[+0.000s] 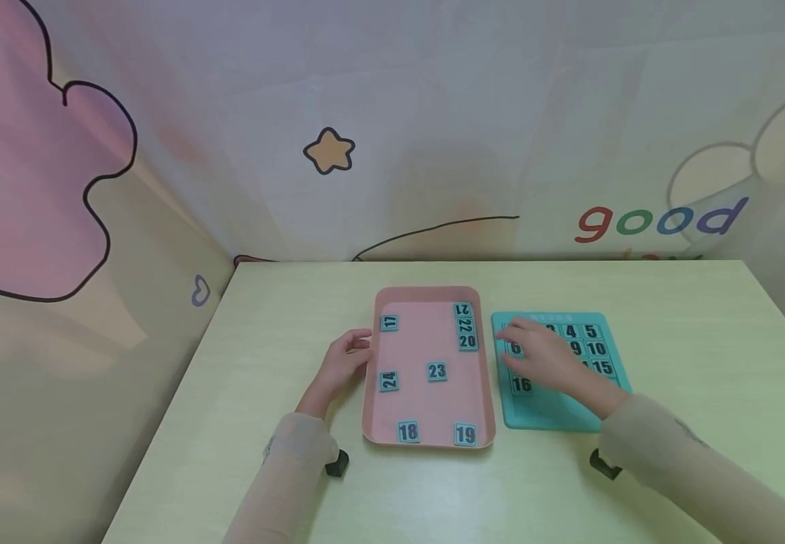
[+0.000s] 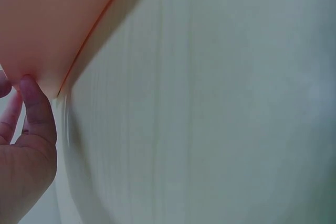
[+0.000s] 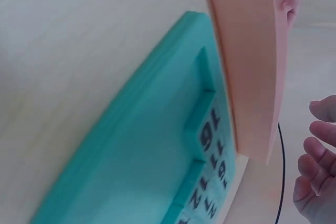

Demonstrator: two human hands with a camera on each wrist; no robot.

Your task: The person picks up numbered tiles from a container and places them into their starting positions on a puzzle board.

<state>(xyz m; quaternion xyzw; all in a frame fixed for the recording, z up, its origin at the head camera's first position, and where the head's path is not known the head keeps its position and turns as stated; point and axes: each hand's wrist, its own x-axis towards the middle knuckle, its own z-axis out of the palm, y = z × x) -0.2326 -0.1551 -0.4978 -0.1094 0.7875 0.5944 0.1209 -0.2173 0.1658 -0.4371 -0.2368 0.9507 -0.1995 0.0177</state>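
The person's left hand (image 1: 342, 365) rested against the left rim of a pink tray (image 1: 426, 408) on a pale wooden tabletop (image 1: 283, 317), its fingers loosely extended along the rim and clasping nothing; the left wrist view showed a thumb (image 2: 37, 108) pressed to the tray's outer wall. The right hand (image 1: 543, 357) lay over the upper left part of a teal number board (image 1: 555, 415) just right of the tray, fingers spread and relaxed above the tiles. Whether the fingertips touched a tile could not be told from the head view. In the right wrist view the fingers (image 3: 320, 150) hung slightly curled and apart, holding nothing.

Inside the tray lay loose teal number tiles. Tile 17 (image 1: 389, 323) sat near the tray's far left corner, with tile 24 (image 1: 388, 381) nearer along the left side. Tile 23 (image 1: 437, 371) lay close to the tray's middle. Tiles 21 (image 1: 463, 310), 22 (image 1: 465, 326) and 20 (image 1: 468, 341) were stacked in a column against the tray's far right corner. Tiles 18 (image 1: 408, 431) and 19 (image 1: 465, 434) sat along the tray's near edge.

On the board right of the tray, tiles 4 (image 1: 571, 332), 5 (image 1: 591, 331), 10 (image 1: 595, 349), 15 (image 1: 602, 368) and 16 (image 1: 521, 384) showed around the right hand, with others partly covered. Behind the tray hung a backdrop bearing a star (image 1: 329, 151) and the word "good" (image 1: 660, 220).
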